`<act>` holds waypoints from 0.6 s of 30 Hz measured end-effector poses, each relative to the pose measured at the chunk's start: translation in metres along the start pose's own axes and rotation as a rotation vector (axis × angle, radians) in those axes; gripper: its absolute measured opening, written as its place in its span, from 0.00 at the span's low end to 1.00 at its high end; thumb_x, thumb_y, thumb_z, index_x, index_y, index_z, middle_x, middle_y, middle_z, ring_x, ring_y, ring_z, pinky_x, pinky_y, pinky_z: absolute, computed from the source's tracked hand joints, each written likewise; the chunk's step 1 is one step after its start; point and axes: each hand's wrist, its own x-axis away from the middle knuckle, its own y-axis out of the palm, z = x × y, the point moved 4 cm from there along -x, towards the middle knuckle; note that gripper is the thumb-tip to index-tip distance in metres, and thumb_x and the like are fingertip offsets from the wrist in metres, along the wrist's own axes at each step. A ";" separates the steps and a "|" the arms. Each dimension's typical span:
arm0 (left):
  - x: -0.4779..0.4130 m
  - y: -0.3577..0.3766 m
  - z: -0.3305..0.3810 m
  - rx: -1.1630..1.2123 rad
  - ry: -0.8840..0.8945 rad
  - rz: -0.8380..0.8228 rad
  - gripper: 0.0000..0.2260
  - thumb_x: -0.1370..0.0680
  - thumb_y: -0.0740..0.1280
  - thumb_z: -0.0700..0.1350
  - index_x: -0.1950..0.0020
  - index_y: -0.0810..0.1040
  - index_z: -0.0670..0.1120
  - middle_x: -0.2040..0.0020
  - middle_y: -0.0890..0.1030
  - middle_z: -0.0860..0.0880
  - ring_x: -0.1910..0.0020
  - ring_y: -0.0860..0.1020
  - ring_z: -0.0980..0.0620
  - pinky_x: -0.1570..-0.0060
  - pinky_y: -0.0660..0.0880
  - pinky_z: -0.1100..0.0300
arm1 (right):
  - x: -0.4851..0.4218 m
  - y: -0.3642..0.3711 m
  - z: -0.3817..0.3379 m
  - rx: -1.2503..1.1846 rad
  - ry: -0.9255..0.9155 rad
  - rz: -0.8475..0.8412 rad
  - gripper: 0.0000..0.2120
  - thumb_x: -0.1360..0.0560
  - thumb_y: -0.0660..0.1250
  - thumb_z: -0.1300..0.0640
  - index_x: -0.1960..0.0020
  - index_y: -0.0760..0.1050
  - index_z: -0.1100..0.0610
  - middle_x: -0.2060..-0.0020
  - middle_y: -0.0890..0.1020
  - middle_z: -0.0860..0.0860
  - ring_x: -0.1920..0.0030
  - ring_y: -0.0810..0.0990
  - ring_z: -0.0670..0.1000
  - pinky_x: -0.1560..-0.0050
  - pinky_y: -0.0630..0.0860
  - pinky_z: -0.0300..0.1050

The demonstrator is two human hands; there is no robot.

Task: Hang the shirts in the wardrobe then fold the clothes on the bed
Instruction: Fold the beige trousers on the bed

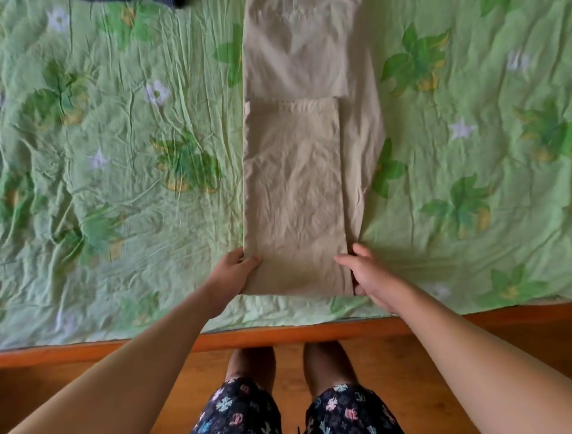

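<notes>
A beige garment point(297, 173) lies lengthwise on the bed, folded into a long narrow strip that runs from the near edge to the top of the view. My left hand point(235, 272) grips its near left corner, thumb on top and fingers under the cloth. My right hand point(368, 275) holds the near right corner, thumb over the fabric and fingers curled at its edge. A second layer of the garment shows along the right side.
The bed is covered by a wrinkled green floral sheet point(123, 155). An orange wooden bed frame point(278, 336) runs along the near edge, with wooden floor below it. A dark item point(182, 2) peeks in at the top edge.
</notes>
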 end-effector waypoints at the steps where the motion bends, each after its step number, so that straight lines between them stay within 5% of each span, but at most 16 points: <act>1: -0.003 -0.002 0.008 0.002 0.026 -0.002 0.07 0.19 0.67 0.49 0.44 0.81 0.49 0.52 0.87 0.51 0.52 0.85 0.49 0.48 0.82 0.47 | 0.001 0.000 -0.008 -0.001 -0.015 -0.008 0.34 0.23 0.69 0.43 0.22 0.63 0.54 0.29 0.74 0.51 0.34 0.75 0.55 0.53 0.76 0.51; 2: -0.008 -0.005 0.020 0.016 0.066 0.003 0.07 0.19 0.67 0.49 0.44 0.81 0.49 0.52 0.87 0.50 0.53 0.85 0.50 0.52 0.83 0.50 | 0.000 -0.002 -0.020 -0.003 -0.075 0.008 0.26 0.25 0.70 0.41 0.31 0.74 0.52 0.44 0.81 0.51 0.44 0.79 0.52 0.60 0.73 0.47; 4: -0.020 -0.011 0.052 0.084 0.153 0.048 0.05 0.19 0.68 0.47 0.47 0.82 0.47 0.55 0.87 0.49 0.58 0.85 0.52 0.61 0.80 0.59 | -0.006 -0.009 -0.056 -0.034 -0.235 0.092 0.14 0.30 0.73 0.40 0.52 0.79 0.49 0.65 0.79 0.49 0.59 0.80 0.50 0.65 0.68 0.44; 9: -0.060 -0.017 0.143 0.109 0.298 0.228 0.04 0.20 0.68 0.46 0.49 0.82 0.49 0.58 0.86 0.51 0.62 0.84 0.54 0.66 0.79 0.61 | -0.045 -0.022 -0.150 -0.214 -0.360 0.203 0.21 0.28 0.75 0.50 0.39 0.73 0.52 0.51 0.81 0.50 0.52 0.80 0.50 0.58 0.70 0.44; 14: -0.065 -0.013 0.198 0.059 0.345 0.294 0.03 0.19 0.66 0.45 0.51 0.79 0.50 0.59 0.86 0.51 0.60 0.84 0.47 0.61 0.82 0.47 | -0.042 -0.024 -0.198 -0.101 -0.471 0.228 0.06 0.24 0.72 0.54 0.53 0.79 0.56 0.57 0.85 0.55 0.57 0.82 0.55 0.57 0.74 0.47; 18: -0.057 -0.031 0.252 0.129 0.440 0.249 0.05 0.18 0.65 0.45 0.50 0.79 0.50 0.57 0.86 0.45 0.62 0.82 0.46 0.61 0.79 0.48 | -0.012 -0.044 -0.250 -0.139 -0.653 0.255 0.17 0.28 0.71 0.46 0.52 0.76 0.60 0.60 0.82 0.59 0.60 0.78 0.57 0.57 0.72 0.53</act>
